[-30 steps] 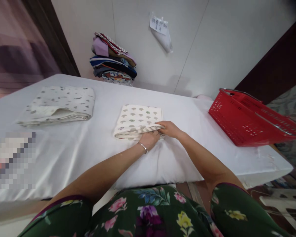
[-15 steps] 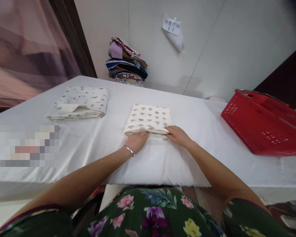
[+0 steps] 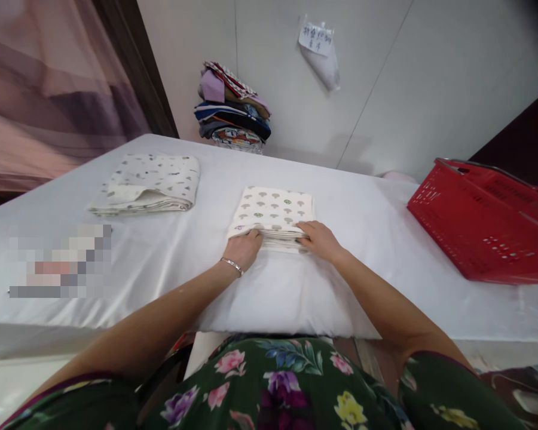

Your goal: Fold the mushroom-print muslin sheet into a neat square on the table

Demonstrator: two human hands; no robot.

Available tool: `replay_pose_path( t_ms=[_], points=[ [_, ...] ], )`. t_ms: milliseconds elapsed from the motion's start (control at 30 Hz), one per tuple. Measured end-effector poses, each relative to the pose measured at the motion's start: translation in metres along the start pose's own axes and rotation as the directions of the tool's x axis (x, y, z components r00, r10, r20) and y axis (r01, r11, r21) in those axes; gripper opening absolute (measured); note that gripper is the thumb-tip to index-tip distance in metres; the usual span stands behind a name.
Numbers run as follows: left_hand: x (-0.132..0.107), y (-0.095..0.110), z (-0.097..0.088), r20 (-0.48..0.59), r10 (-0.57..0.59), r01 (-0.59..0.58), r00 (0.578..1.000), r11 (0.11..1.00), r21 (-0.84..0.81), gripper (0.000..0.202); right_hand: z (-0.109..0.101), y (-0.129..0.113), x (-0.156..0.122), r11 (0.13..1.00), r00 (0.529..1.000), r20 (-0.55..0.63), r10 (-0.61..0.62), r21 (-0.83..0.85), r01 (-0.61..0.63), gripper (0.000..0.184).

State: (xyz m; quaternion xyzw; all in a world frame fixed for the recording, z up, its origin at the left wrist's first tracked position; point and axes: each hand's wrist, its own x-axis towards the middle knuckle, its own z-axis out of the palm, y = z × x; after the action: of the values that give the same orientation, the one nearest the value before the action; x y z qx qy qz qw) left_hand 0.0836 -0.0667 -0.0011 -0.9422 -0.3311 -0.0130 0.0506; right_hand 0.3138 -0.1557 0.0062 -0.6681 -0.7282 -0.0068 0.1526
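Note:
In front of me lies a folded white cloth (image 3: pixel 275 206) with a grey mushroom print and a few green ones. Its layers show along the near edge. My left hand (image 3: pixel 244 248), with a silver bracelet at the wrist, grips the near left part of that edge, fingertips partly hidden among the layers. At the near right corner my right hand (image 3: pixel 319 240) pinches the layers, thumb below and fingers on top. To the left rests another folded white cloth (image 3: pixel 155 179) with small grey prints, its near layer slightly lifted; neither hand touches it.
A white-covered table (image 3: pixel 358 286) spans the view. A red plastic basket (image 3: pixel 497 227) stands at the right. Folded fabrics are stacked (image 3: pixel 233 110) behind the far edge. A blurred-out item (image 3: pixel 65 263) lies at the left. A paper note (image 3: pixel 316 39) hangs on the wall.
My left hand has slid a little left along the cloth's near edge. The right hand keeps its hold at the corner. The whole view has shifted slightly.

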Motion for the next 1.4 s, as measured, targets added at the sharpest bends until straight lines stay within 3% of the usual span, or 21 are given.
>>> replay_pose_path(
  t_ms=[267,433,567,700,933,1133,1233,1400],
  points=[
    [0.004,-0.005,-0.009,0.053,0.063,-0.06,0.997,0.997,-0.047,0.032,0.0,0.001,0.0,0.999,0.999,-0.025,0.033,0.029,-0.032,0.032],
    [-0.012,-0.016,0.001,-0.047,0.197,-0.198,0.979,0.98,-0.032,0.034,0.001,0.002,-0.001,1.0,0.999,-0.018,0.028,-0.001,-0.028,0.033],
    [-0.018,-0.019,0.015,-0.14,0.247,-0.242,0.959,0.969,0.051,0.03,0.005,0.001,-0.003,0.999,0.999,-0.039,-0.015,-0.048,0.013,0.034],
    [-0.022,-0.018,0.016,-0.275,0.287,-0.277,0.918,0.958,0.076,0.025,0.007,0.001,-0.009,0.994,0.997,-0.038,-0.062,-0.092,0.058,0.039],
    [-0.019,-0.019,0.004,-0.521,0.212,-0.238,0.826,0.971,0.018,0.034,0.01,-0.001,-0.011,0.972,0.983,-0.083,-0.162,-0.185,0.144,0.048],
    [0.0,-0.032,0.016,-0.527,0.18,-0.243,0.831,0.969,-0.052,0.042,0.008,0.002,-0.006,0.969,0.986,-0.076,-0.149,-0.209,0.131,0.035],
    [0.0,-0.037,0.026,-0.502,0.19,-0.265,0.844,0.961,-0.081,0.046,0.012,0.005,-0.008,0.973,0.98,-0.124,-0.155,-0.191,0.13,0.038],
    [-0.005,-0.037,0.033,-0.457,0.215,-0.276,0.863,0.959,-0.07,0.047,0.024,0.009,-0.015,0.974,0.988,-0.05,-0.148,-0.179,0.137,0.045]
  ],
)
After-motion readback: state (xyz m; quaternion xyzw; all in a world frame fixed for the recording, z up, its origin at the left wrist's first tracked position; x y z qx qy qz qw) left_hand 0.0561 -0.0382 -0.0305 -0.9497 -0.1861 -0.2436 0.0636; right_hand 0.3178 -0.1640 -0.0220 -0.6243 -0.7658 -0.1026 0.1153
